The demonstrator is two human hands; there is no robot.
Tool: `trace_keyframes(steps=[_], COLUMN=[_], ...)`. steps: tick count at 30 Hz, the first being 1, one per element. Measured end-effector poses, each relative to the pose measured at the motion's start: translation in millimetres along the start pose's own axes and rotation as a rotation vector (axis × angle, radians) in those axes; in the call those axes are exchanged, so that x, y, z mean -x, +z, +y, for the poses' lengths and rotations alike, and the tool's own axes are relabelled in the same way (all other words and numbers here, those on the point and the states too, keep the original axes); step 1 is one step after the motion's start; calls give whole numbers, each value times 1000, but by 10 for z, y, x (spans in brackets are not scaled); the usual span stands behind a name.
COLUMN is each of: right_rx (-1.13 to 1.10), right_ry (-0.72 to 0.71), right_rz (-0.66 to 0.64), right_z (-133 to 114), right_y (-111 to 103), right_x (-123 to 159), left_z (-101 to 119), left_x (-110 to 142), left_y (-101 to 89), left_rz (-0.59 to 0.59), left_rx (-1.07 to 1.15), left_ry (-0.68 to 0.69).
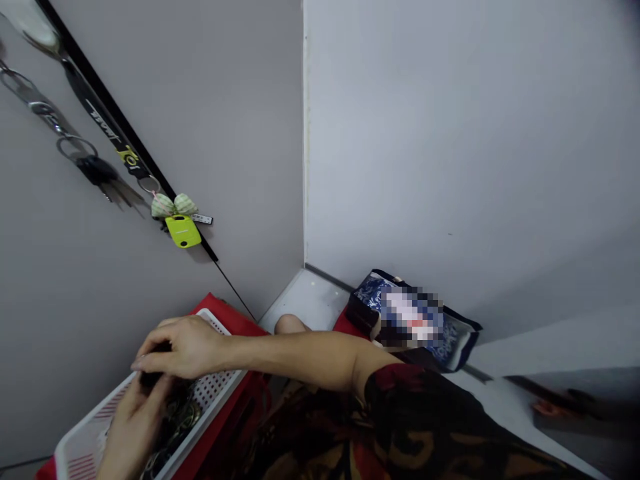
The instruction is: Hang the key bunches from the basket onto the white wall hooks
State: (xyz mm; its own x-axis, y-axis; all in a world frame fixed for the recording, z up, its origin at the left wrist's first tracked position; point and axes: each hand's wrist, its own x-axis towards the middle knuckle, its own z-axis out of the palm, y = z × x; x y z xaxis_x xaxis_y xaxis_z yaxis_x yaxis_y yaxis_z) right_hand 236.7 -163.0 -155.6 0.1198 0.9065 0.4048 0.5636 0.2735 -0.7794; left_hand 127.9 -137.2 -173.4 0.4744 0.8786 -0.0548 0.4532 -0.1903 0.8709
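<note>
Dark item (151, 380) over white basket (215, 387), between right hand (187, 345) and left hand (134, 421), touching both. Fingers of both curled, seemingly grasping it. Long axis hidden; neither hand nearer.

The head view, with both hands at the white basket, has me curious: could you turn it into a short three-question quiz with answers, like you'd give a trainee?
1. Multiple choice: what colour is the tag hanging below the checked bow?
A) red
B) yellow-green
C) blue

2. True or false: the left hand is nearer the bottom of the picture than the right hand.

3. Fill the gap: beyond the rim of the white basket shows a surface coloured ____.

Key:
1. B
2. True
3. red
</note>
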Motion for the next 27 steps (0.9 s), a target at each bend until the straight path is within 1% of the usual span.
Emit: trace_keyframes(steps=[2, 3, 5, 7, 9, 11, 14, 17, 19, 21, 23, 25, 27], right_rx=[-22, -54, -162, -275, -342, -383, -432, -426, -412, -354, -233, -125, -71], right_ry=[22, 44, 76, 69, 36, 3, -44, -116, -150, -156, -115, -29, 33], right_rz=[18, 13, -28, -56, -22, 53, 188, 330, 396, 440, 462, 443, 391], right_z=[-24, -31, -66, -151, -286, -452, -732, -1002, -1140, -1221, -1238, -1198, -1120], right_y=[-60, -101, -204, -328, -467, -615, -822, -975, -1029, -1034, -998, -946, -904], right_x=[-94, -152, -285, -444, -636, -866, -1247, -1587, -1768, -1911, -2011, -2059, -2045], left_z=[8, 25, 112, 281, 525, 820, 1286, 1673, 1847, 1943, 1965, 1924, 1824], left_x=[-55, -94, -172, -243, -322, -430, -630, -811, -916, -1009, -1079, -1110, -1093], left_y=[-44, -86, -195, -317, -436, -558, -756, -934, -1020, -1080, -1115, -1126, -1114], left_rz=[-14, -24, -29, -16, -3, 15, 47, 141, 230, 298, 322, 305, 270], left_rx=[168, 239, 288, 286, 298, 342, 404, 373, 330, 284, 236, 198, 179], left_ry=[-100, -129, -118, -43, 74, 199, 347, 433, 449, 428, 375, 323, 288])
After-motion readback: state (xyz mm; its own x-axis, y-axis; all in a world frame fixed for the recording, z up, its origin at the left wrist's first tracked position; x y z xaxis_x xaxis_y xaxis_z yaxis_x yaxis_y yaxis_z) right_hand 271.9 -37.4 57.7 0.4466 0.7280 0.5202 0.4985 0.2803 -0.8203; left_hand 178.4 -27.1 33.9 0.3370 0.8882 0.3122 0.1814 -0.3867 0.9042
